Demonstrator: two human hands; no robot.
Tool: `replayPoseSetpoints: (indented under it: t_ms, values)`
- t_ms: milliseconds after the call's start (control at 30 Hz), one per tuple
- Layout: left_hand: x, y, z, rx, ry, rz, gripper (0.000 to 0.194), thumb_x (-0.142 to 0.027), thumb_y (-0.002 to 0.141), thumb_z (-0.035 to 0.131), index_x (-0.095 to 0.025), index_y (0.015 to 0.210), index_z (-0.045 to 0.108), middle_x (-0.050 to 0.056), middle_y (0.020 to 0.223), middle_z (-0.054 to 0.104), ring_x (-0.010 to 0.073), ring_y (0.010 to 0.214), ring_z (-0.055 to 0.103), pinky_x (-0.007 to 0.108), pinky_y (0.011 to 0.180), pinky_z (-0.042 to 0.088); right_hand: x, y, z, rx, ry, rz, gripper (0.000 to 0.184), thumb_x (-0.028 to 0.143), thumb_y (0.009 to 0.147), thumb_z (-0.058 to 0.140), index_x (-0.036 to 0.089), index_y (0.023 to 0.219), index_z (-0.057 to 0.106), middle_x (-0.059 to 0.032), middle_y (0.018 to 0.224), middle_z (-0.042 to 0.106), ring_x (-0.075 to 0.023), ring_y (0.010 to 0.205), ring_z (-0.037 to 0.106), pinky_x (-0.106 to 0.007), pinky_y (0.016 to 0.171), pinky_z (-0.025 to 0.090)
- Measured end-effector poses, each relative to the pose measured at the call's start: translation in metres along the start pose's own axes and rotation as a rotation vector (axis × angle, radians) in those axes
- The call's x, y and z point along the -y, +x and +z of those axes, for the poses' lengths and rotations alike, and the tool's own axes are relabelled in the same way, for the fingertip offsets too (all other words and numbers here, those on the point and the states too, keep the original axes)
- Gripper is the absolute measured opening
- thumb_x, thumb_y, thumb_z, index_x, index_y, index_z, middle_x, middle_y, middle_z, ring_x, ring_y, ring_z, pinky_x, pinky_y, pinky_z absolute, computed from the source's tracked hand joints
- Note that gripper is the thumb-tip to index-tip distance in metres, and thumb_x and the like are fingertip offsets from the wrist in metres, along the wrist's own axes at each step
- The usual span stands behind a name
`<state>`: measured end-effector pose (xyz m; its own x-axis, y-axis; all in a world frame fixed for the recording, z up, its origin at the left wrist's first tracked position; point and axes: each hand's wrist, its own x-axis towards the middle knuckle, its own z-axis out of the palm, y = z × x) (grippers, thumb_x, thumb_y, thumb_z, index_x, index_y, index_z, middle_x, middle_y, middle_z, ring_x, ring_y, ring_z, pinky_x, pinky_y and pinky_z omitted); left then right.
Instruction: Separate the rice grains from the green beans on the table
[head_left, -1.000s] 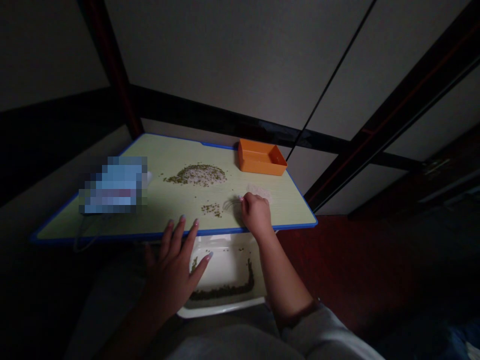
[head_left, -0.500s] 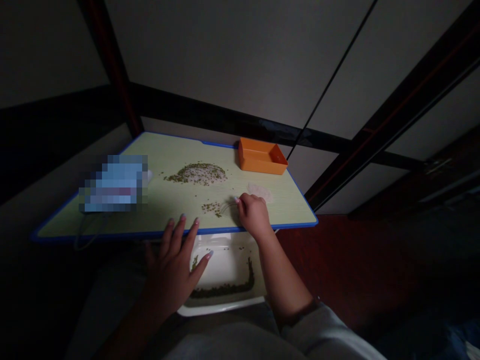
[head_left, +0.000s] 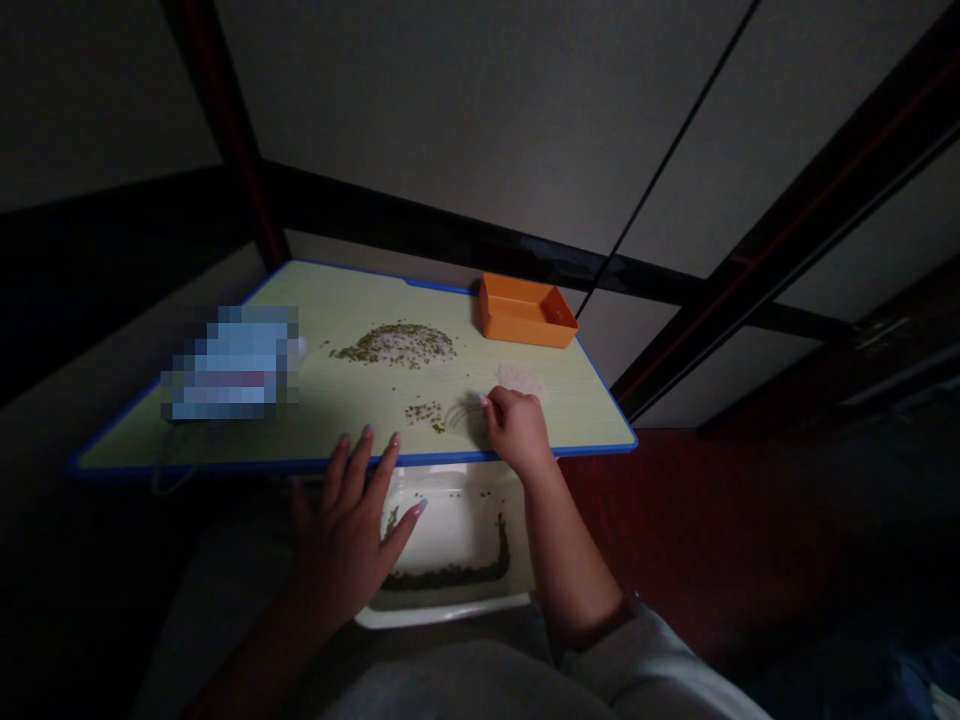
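Note:
My right hand [head_left: 516, 425] is closed at the table's near side, thumb and fingers pinching a thin, curved, see-through piece [head_left: 459, 412] whose kind I cannot make out. Just left of that piece lies a small scatter of green beans mixed with pale grains [head_left: 424, 414]. A larger pile of green beans and pale grains [head_left: 405, 345] sits farther back. Beyond my right knuckles is a flat patch of pale grains [head_left: 521, 380]. My left hand [head_left: 352, 535] holds nothing; its fingers are spread, with the tips at the table's blue front edge and the thumb over a white basin [head_left: 442, 613].
The basin sits below the table edge, with green beans along its inner sides. An orange box [head_left: 525, 325] stands at the back right of the pale table [head_left: 337, 290]. A blurred-out light blue object [head_left: 240, 365] rests on the left, with a cable [head_left: 159, 470] nearby.
My right hand moved slightly left with the curved piece, up to the small bean scatter, then back right. My left hand stayed in place.

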<state>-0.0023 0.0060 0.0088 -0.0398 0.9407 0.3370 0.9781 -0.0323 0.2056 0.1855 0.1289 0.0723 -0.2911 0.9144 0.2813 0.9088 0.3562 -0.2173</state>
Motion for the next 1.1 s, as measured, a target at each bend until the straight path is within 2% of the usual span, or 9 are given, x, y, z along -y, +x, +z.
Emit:
replayPoseSetpoints:
  t_ms: [333, 800, 1100]
  values:
    - [-0.0005, 0.0003, -0.0019, 0.019, -0.021, -0.016, 0.063, -0.048, 0.091, 0.035, -0.025, 0.149, 0.026, 0.011, 0.161, 0.021, 0.0336, 0.149, 0.015, 0.071, 0.110, 0.020, 0.0017, 0.0019, 0.0032, 0.000, -0.032, 0.049, 0.025, 0.029, 0.097, 0.042, 0.018, 0.089, 0.062, -0.0079, 0.085, 0.071, -0.0177, 0.079, 0.061, -0.028, 0.072, 0.030]
    - [-0.0017, 0.0010, -0.0025, 0.015, -0.031, -0.021, 0.062, -0.047, 0.092, 0.034, -0.026, 0.149, 0.025, 0.011, 0.161, 0.021, 0.0341, 0.148, 0.015, 0.072, 0.108, 0.023, 0.0041, 0.0054, 0.0080, -0.012, -0.034, 0.036, 0.028, 0.030, 0.099, 0.040, 0.017, 0.089, 0.062, -0.0076, 0.084, 0.070, -0.0171, 0.078, 0.061, -0.027, 0.070, 0.030]
    - [-0.0011, 0.0002, -0.0014, 0.019, -0.031, -0.025, 0.063, -0.048, 0.091, 0.035, -0.026, 0.149, 0.025, 0.011, 0.161, 0.021, 0.0333, 0.149, 0.014, 0.070, 0.110, 0.020, 0.0056, 0.0068, 0.0093, -0.024, -0.054, 0.051, 0.027, 0.029, 0.098, 0.040, 0.018, 0.089, 0.062, -0.0082, 0.085, 0.070, -0.0178, 0.077, 0.061, -0.028, 0.070, 0.031]
